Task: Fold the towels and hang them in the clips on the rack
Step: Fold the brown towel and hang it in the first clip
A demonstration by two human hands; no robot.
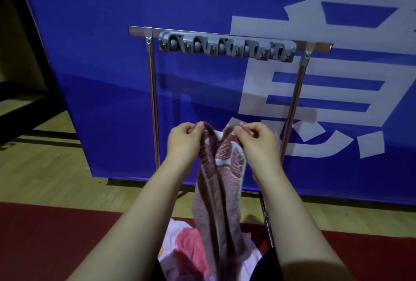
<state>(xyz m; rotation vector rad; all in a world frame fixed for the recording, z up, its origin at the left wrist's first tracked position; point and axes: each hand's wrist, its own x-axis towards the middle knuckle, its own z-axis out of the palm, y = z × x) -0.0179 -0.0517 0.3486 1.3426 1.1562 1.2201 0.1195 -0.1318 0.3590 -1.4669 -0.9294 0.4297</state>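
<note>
A mauve towel (219,190) with a leaf pattern hangs folded lengthwise in front of me. My left hand (185,140) pinches its top left corner and my right hand (256,141) pinches its top right corner, the two held close together. Behind them stands a metal rack (153,91) with a grey clip strip (226,47) on its top bar. All of its clips hold nothing. More towels, pink and white (186,247), lie in a heap below my arms.
A blue banner (101,66) with large white characters stands right behind the rack. The floor is pale wood (45,168) with a red mat (45,235) near me. A dark piece of furniture (20,105) is at the far left.
</note>
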